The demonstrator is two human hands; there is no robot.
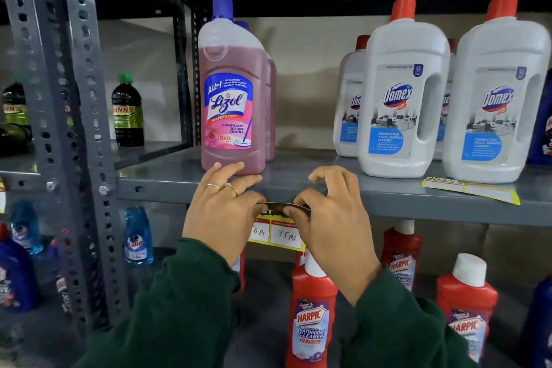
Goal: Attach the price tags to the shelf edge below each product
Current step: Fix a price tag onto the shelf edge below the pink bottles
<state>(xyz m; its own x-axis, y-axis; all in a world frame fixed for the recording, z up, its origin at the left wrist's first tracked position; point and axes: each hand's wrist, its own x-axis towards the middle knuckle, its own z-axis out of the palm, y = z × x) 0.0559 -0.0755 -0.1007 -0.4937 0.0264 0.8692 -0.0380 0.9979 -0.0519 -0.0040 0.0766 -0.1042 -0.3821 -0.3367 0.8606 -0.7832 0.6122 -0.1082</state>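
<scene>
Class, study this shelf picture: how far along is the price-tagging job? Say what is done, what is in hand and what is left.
Done: no tag visibly fixed in place. In hand: the left hand and right hand press a yellow price tag against the shelf edge below the Lizol bottle. Left: a second tag lies loose on the shelf before the Domex bottles, unattached.

A yellow price tag [279,234] is held by the left hand [222,212] and right hand [328,218] against the shelf edge [418,206], directly below the Lizol bottle [231,104].
</scene>
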